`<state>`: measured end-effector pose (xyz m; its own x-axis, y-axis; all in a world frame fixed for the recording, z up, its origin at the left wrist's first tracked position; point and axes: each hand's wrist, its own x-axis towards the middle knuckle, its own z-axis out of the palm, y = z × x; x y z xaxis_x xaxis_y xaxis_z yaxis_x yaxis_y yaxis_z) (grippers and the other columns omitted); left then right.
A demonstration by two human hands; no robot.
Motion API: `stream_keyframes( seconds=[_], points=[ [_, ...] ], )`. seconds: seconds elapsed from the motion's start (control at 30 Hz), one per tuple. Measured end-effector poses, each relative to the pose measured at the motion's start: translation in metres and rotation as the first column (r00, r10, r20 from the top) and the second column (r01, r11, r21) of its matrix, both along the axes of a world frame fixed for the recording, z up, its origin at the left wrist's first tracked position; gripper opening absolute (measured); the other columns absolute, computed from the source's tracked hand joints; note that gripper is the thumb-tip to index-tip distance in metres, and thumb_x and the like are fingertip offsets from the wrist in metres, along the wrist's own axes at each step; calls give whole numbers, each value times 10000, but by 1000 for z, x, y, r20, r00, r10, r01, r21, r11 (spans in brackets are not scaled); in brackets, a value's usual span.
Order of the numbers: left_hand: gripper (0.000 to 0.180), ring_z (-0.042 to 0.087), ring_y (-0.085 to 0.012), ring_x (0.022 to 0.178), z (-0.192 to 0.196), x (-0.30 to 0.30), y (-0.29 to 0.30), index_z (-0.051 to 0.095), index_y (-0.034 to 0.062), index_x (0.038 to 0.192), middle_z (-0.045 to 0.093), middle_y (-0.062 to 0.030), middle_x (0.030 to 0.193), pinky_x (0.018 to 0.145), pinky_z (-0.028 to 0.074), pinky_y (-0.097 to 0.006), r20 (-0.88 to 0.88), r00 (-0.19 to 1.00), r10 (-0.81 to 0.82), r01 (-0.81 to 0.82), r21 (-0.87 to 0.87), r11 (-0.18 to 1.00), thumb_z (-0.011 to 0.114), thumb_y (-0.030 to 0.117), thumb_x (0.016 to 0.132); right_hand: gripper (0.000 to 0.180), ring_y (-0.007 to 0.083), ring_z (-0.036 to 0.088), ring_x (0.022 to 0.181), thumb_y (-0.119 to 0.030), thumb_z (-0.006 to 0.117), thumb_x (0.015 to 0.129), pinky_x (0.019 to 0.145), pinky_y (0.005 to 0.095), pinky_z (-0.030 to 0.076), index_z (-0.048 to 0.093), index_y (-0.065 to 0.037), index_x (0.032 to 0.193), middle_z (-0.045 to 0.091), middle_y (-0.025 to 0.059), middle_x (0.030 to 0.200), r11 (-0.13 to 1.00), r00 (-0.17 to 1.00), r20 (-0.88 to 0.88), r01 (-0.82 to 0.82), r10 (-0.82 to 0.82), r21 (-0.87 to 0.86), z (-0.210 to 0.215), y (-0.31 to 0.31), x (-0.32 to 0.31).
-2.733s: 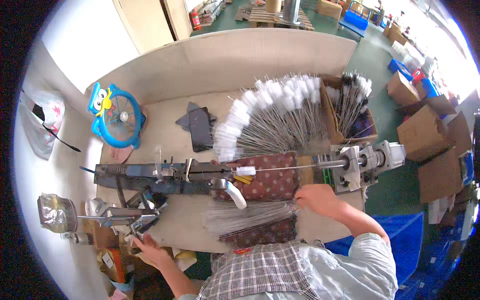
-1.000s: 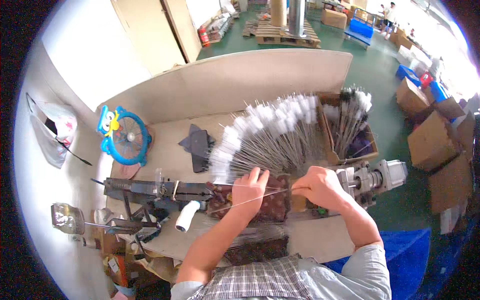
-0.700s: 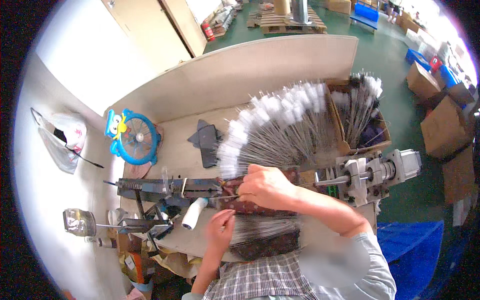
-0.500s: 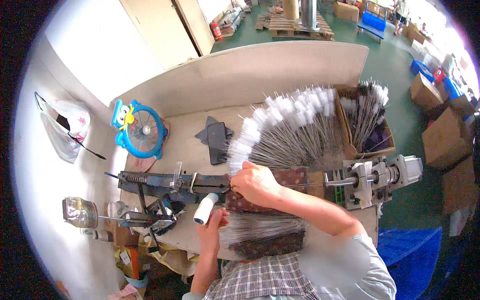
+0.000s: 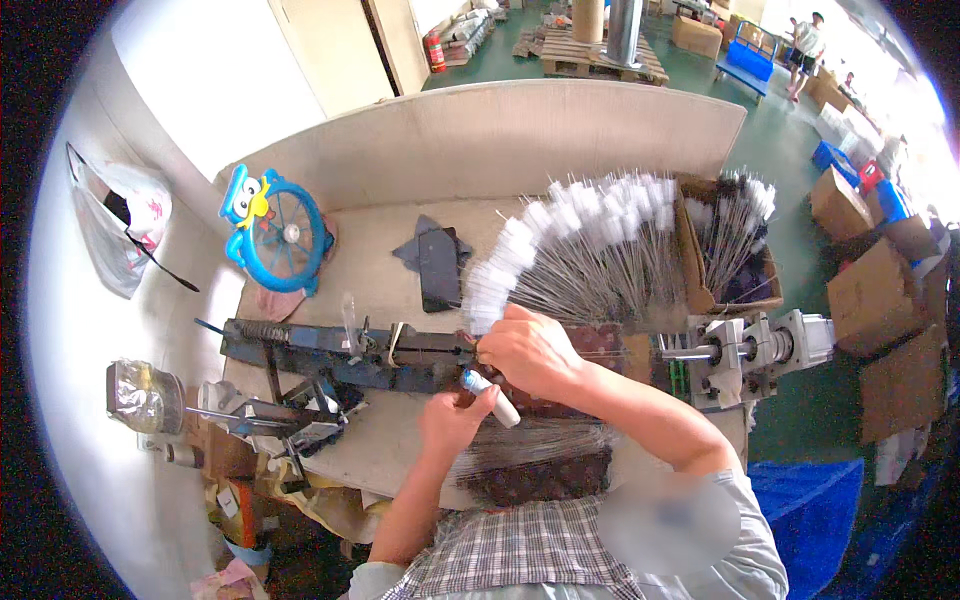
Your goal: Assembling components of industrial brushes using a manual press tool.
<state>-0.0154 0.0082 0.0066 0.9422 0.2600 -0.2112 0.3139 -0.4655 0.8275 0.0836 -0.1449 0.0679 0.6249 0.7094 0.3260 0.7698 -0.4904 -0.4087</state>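
My left hand [image 5: 452, 420] grips a short white cylinder [image 5: 506, 409] with a blue end, tilted with that end up beside the bench fixture. My right hand [image 5: 532, 350] is closed at the right end of the long dark metal fixture [image 5: 300, 344]; what its fingers pinch is hidden. Beyond it, a fan of white-tipped wire brushes [image 5: 600, 225] lies on the bench, their thin wire stems pointing toward me. In front of my hands, a bundle of bare wires [image 5: 535, 448] rests over dark spotted cloth [image 5: 540, 482].
A motor-driven spindle [image 5: 745, 350] stands on the right. Behind it is a cardboard box [image 5: 693, 250] of more brushes. A phone [image 5: 438, 270] and a blue toy-like fan [image 5: 283, 235] occupy the back left. A low panel [image 5: 480, 140] borders the bench; a person [image 5: 804, 50] walks far off.
My left hand has moved right and turned the white cylinder, so its blue end now points up toward the fixture. My right hand stays closed at the fixture's end. The view has shifted slightly.
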Motion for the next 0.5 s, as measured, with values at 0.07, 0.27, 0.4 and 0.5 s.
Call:
stream_keyframes(
  seconds=[0.07, 0.27, 0.4, 0.5],
  points=[
    [320, 536, -124, 544, -7, -2, -3, 653, 0, 799, 603, -58, 647, 538, 438, -308, 116, 993, 34, 4, -318, 948, 655, 320, 791, 65, 219, 548, 747, -124, 607, 698, 651, 334, 462, 635, -99, 751, 570, 22, 699, 975, 994, 106, -25, 2, 221, -4, -10, -5],
    [126, 573, -143, 590, -12, 0, -50, 491, 38, 800, 606, -72, 741, 560, 477, -292, 27, 932, 361, -128, -908, 398, 578, 129, 816, 166, 236, 582, 690, -87, 599, 681, 599, 350, 494, 593, -93, 847, 559, 37, 708, 968, 999, 15, -50, 47, 247, -13, -55, -36],
    [148, 560, -132, 604, -7, 6, -39, 462, 46, 750, 571, -57, 673, 550, 471, -301, 35, 992, 117, -103, -276, 956, 609, 37, 747, 158, 246, 605, 728, -113, 604, 718, 601, 370, 509, 545, -91, 863, 538, 61, 749, 988, 999, -51, 28, -20, 155, -59, -39, -30],
    [121, 556, -131, 623, -4, 5, -27, 541, 32, 756, 575, -23, 695, 568, 459, -296, 114, 993, 21, -16, -49, 999, 633, 111, 756, 144, 256, 609, 739, -164, 609, 772, 594, 373, 509, 535, -90, 872, 525, 84, 818, 988, 988, -35, 152, -151, 14, -87, -21, -20]
  ],
)
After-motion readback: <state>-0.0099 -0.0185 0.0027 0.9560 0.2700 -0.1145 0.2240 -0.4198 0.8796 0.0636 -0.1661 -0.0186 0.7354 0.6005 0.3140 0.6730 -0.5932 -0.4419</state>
